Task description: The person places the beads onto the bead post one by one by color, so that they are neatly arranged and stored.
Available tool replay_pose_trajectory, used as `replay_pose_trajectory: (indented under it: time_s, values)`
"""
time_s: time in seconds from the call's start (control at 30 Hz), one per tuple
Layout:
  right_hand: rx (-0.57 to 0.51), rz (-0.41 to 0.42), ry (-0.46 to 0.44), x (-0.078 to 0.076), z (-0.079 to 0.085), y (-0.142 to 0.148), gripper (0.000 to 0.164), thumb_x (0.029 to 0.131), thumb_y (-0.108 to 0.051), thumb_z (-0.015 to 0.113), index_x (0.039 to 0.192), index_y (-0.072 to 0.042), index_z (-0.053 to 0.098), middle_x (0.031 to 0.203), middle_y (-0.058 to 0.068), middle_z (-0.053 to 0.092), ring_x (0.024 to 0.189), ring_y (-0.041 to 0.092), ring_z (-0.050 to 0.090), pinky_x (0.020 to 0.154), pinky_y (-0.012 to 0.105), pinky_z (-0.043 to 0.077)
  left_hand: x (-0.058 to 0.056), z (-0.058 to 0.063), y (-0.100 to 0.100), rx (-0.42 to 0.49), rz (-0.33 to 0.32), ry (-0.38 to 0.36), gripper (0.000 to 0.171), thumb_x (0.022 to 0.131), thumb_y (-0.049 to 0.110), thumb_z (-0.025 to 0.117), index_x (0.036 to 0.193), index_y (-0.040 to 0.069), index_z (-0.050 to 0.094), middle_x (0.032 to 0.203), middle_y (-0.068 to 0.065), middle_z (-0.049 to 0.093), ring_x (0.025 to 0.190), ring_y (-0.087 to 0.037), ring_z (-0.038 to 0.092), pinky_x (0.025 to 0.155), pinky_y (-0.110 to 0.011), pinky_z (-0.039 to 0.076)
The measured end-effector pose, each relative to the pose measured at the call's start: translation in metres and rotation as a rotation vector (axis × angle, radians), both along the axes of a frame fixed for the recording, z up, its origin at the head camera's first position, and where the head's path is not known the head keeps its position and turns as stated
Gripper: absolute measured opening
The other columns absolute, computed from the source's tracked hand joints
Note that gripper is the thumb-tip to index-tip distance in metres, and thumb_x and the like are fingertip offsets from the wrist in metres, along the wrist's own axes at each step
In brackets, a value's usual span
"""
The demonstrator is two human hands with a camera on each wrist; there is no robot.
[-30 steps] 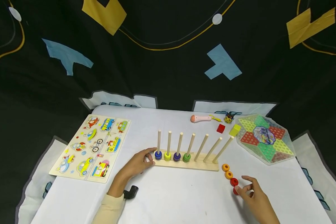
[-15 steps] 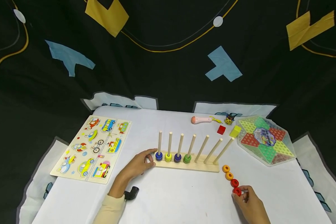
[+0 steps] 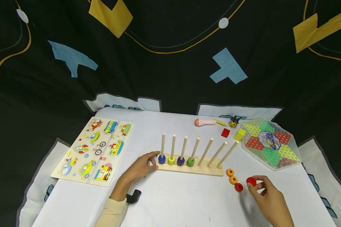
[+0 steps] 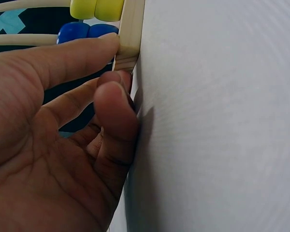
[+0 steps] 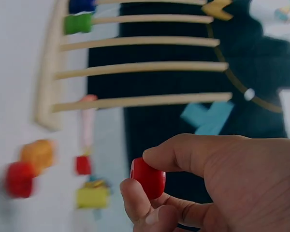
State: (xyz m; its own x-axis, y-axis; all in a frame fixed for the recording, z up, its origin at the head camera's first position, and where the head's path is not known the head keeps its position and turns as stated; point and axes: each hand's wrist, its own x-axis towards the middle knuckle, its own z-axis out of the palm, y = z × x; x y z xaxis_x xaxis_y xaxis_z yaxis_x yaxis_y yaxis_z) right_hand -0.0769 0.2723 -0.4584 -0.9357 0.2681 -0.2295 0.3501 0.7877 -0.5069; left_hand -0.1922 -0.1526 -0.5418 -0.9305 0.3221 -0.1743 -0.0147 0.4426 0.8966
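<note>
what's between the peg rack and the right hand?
Head view: two orange rings, a loose red ring on the table, then the pinched red ring.

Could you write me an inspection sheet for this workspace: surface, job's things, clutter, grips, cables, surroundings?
Surface: white table, a few small marks near the front.
Job's things: seven-peg wooden stand; blue rings, yellow rings, purple rings and green rings on its four leftmost pegs, three pegs bare; two orange rings and a loose red ring on the table.
Clutter: vehicle puzzle board, pink stick, figurine, red cube, yellow block, Chinese checkers set.
Grips: left grip holds the stand's left end; right grip pinches another red ring.
Cables: nothing seen.
Surroundings: black backdrop with yellow and blue shapes.
</note>
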Motion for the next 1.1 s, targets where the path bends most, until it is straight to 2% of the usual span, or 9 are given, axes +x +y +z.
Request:
replay_pose_trajectory:
  time_s: [0.1, 0.27, 0.4, 0.53, 0.73, 1.1]
  values:
    - [0.035, 0.036, 0.098, -0.01, 0.022, -0.008, 0.055, 0.09, -0.051, 0.058, 0.122, -0.006, 0.052, 0.086, 0.004, 0.058, 0.073, 0.019, 0.049, 0.052, 0.027, 0.039, 0.001, 0.001, 0.001, -0.002, 0.004, -0.005, 0.057, 0.086, 0.006, 0.069, 0.139, 0.015, 0.049, 0.093, -0.005, 0.055, 0.06, -0.016, 0.044, 0.041, -0.026, 0.041]
    - [0.073, 0.141, 0.343, -0.03, 0.057, -0.024, 0.043, 0.091, -0.04, 0.062, 0.118, -0.007, 0.057, 0.082, 0.002, 0.057, 0.069, 0.017, 0.048, 0.047, 0.025, 0.039, 0.0, 0.0, -0.001, -0.008, -0.004, 0.003, 0.057, 0.087, 0.006, 0.068, 0.139, 0.016, 0.048, 0.094, -0.005, 0.055, 0.061, -0.016, 0.044, 0.041, -0.027, 0.042]
    - [0.056, 0.244, 0.449, -0.046, 0.08, -0.041, 0.038, 0.09, -0.035, 0.065, 0.117, -0.009, 0.059, 0.083, 0.001, 0.058, 0.071, 0.017, 0.049, 0.049, 0.025, 0.04, 0.0, 0.001, -0.002, -0.014, -0.008, 0.012, 0.057, 0.087, 0.006, 0.068, 0.139, 0.016, 0.049, 0.093, -0.005, 0.055, 0.062, -0.015, 0.044, 0.041, -0.026, 0.042]
    - [0.039, 0.35, 0.474, -0.063, 0.093, -0.061, 0.034, 0.09, -0.036, 0.064, 0.116, -0.014, 0.061, 0.082, -0.002, 0.058, 0.069, 0.016, 0.05, 0.051, 0.026, 0.041, 0.0, 0.001, -0.001, -0.013, -0.006, 0.012, 0.057, 0.086, 0.006, 0.069, 0.139, 0.015, 0.049, 0.093, -0.006, 0.055, 0.059, -0.014, 0.044, 0.041, -0.025, 0.041]
    - [0.048, 0.428, 0.431, -0.081, 0.102, -0.084, 0.032, 0.091, -0.04, 0.061, 0.114, -0.018, 0.061, 0.082, -0.004, 0.058, 0.062, 0.015, 0.049, 0.045, 0.027, 0.039, 0.001, 0.0, 0.0, -0.006, -0.009, 0.013, 0.058, 0.086, 0.005, 0.069, 0.139, 0.012, 0.048, 0.092, -0.007, 0.055, 0.054, -0.012, 0.043, 0.039, -0.024, 0.04]
    - [0.056, 0.479, 0.422, -0.089, 0.102, -0.096, 0.027, 0.09, -0.031, 0.065, 0.113, -0.017, 0.063, 0.084, -0.006, 0.059, 0.059, 0.014, 0.048, 0.043, 0.028, 0.039, 0.001, 0.001, -0.001, -0.008, -0.004, 0.02, 0.057, 0.086, 0.006, 0.069, 0.139, 0.011, 0.048, 0.092, -0.005, 0.055, 0.057, -0.013, 0.044, 0.04, -0.026, 0.041]
